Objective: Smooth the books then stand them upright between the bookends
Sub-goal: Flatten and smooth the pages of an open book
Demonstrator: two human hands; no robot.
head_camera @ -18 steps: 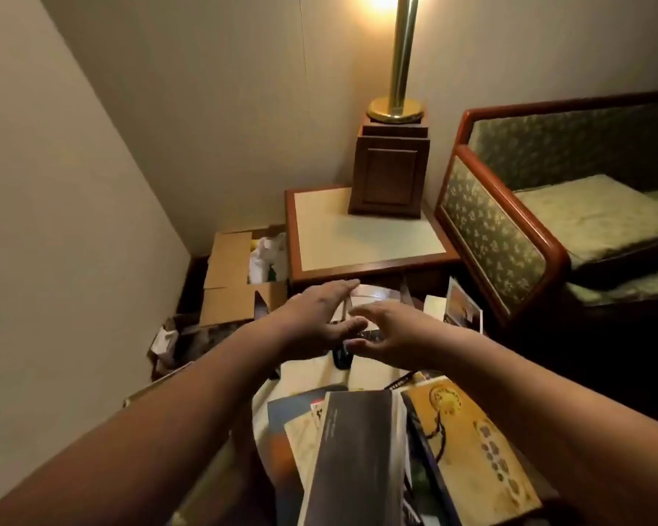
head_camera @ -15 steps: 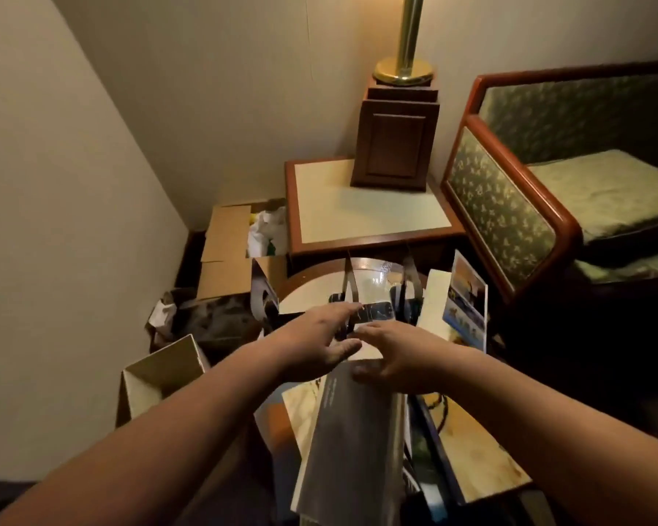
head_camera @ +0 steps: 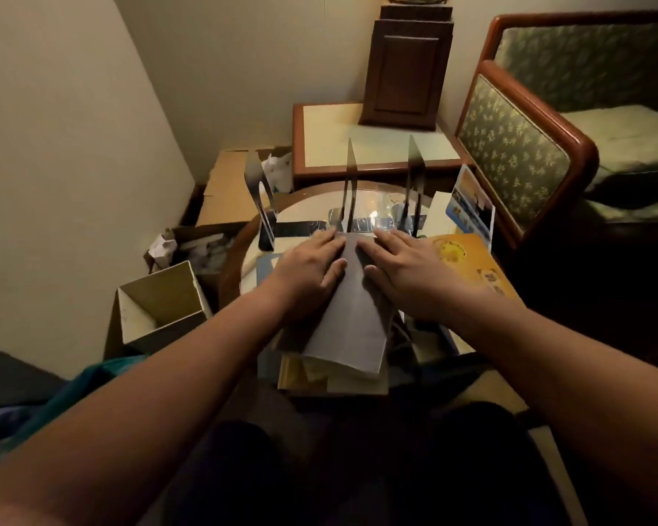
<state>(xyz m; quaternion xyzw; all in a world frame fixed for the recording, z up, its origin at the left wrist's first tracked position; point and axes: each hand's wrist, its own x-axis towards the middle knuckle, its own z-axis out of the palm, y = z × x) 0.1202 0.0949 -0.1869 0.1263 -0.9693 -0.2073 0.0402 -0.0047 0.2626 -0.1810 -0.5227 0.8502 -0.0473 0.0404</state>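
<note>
A grey book (head_camera: 352, 320) lies flat on top of a stack of books on a round glass-topped table (head_camera: 308, 210). My left hand (head_camera: 312, 263) and my right hand (head_camera: 407, 267) rest palm-down on its far end, side by side, fingers spread and flat. An orange book (head_camera: 468, 260) lies to the right of the stack. Three thin metal bookends stand upright behind the books: one at the left (head_camera: 261, 195), one in the middle (head_camera: 349, 184), one at the right (head_camera: 414, 184). A book with a blue cover (head_camera: 471, 205) leans upright beyond the right bookend.
An open white box (head_camera: 160, 301) and cardboard boxes (head_camera: 228, 184) with crumpled paper sit on the floor to the left. Behind the round table stands a wooden side table (head_camera: 373, 146) with a lamp base (head_camera: 407, 66). A green upholstered sofa (head_camera: 528, 146) fills the right.
My view has tilted down and closer to the table. Both hands came down from above the bookends and now lie flat on the grey book.
</note>
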